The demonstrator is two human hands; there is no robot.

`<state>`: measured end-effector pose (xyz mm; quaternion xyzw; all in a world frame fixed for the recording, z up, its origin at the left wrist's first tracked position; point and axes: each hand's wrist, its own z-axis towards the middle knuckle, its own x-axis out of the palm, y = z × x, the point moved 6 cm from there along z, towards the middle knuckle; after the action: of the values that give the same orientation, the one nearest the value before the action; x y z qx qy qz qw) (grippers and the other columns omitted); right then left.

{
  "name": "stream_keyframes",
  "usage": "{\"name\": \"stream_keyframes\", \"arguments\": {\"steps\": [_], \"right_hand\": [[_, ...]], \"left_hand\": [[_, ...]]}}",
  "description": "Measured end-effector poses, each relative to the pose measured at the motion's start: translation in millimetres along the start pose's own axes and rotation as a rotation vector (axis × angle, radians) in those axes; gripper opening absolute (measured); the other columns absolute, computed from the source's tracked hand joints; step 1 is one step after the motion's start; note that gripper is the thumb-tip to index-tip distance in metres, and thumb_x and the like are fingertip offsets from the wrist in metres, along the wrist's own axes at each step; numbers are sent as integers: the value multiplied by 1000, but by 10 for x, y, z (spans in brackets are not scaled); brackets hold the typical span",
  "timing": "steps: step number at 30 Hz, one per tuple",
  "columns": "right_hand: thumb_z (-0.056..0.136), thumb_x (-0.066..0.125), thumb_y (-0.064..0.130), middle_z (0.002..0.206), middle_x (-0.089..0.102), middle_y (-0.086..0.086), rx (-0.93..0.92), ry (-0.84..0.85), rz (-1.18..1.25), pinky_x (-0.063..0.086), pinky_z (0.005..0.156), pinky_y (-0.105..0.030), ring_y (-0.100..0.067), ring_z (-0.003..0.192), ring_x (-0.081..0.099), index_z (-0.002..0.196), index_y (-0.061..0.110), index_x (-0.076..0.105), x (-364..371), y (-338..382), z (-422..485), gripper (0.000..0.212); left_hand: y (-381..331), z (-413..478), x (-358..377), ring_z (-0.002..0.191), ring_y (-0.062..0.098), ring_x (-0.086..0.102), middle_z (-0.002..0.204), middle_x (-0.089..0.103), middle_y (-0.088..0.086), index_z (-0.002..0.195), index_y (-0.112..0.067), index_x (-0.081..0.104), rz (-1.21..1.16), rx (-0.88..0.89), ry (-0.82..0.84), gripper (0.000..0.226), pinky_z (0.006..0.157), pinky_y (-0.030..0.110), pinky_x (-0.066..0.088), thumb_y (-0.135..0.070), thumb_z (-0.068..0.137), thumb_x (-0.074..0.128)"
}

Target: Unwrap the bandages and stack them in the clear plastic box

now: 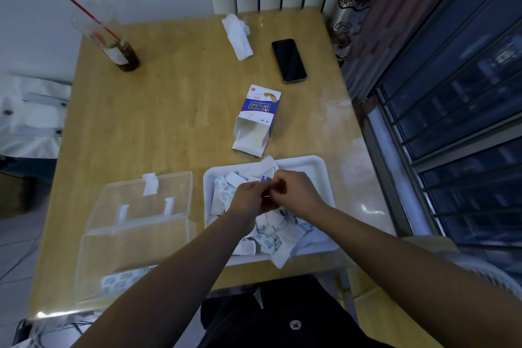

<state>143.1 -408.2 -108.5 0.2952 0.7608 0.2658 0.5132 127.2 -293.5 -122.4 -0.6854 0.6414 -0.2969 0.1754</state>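
— What are the hands doing?

— Both are curled, fingertips meeting over the white tray (316,162). The left hand (248,198) and the right hand (296,192) pinch one small bandage (265,179) between them. Only a white scrap with a blue mark shows past the fingers.

— And the rest of them?

— A loose pile of wrapped bandages (271,234) fills the tray, white packets with blue print, some hanging over its near rim. The tray sits at the near right corner of the table (169,110).

— The box?

— The clear plastic box (135,237) stands at the near left corner, just beside the tray, its lid (147,198) swung back and open. A short row of blue-printed packets (124,280) lies inside against its near wall.

— Any writing?

— A white carton (257,121) lies in the middle of the table, just beyond the tray, open end toward the person. Its blue band carries Chinese characters and Latin letters, upside down, that look like CHUANGKOUTIE. The packets' print is too small to read.

— Further back?

— A dark phone (288,61) face up and a crumpled tissue (237,37) toward the far right, and a plastic cup (121,54) with a red straw at the far left corner.
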Motion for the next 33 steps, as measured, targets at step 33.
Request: {"name": "stream_keyframes", "arguments": {"steps": [33], "right_hand": [[91,61,23,79,59,-15,306,91,6,37,62,-29,-21,71,53,88,-3,63,-84,-633,-36,27]], "left_hand": [[153,-4,-316,61,24,59,71,59,12,86,-6,57,-34,-170,-119,33,58,29,52,-17,104,31]]}}
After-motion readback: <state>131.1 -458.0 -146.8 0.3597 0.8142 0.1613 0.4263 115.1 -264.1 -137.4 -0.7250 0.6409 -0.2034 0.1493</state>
